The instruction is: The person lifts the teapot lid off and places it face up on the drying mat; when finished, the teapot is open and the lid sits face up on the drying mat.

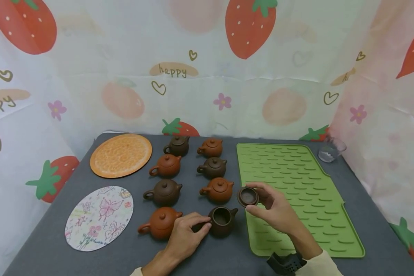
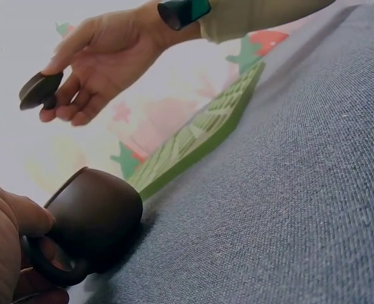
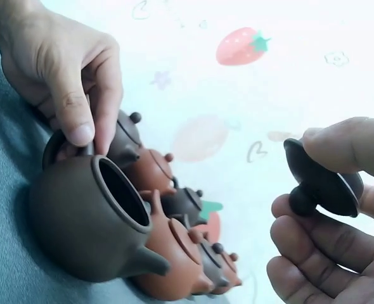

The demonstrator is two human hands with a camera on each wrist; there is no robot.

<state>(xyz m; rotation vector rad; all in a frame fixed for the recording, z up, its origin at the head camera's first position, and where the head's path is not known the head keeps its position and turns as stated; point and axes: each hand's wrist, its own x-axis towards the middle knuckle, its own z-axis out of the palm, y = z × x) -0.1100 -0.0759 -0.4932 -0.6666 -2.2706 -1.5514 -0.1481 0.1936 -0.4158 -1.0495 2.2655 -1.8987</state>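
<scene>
Lid (image 1: 248, 196) and dark brown teapot (image 1: 222, 227) are apart: the right hand (image 1: 274, 210) pinches the lid by its rim, hollow underside up, while the left hand (image 1: 189, 234) grips the handle (image 2: 63, 276) of the uncovered teapot on the table (image 1: 234, 264). A slipping rim hold could drop and chip the lid; a careless leftward swing of the left hand might knock the reddish-brown teapot (image 1: 163, 223) beside it.

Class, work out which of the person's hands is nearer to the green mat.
Right. The right hand, holding a lid, is over the left part of the green mat; the left hand holds the open teapot, left of the mat.
</scene>
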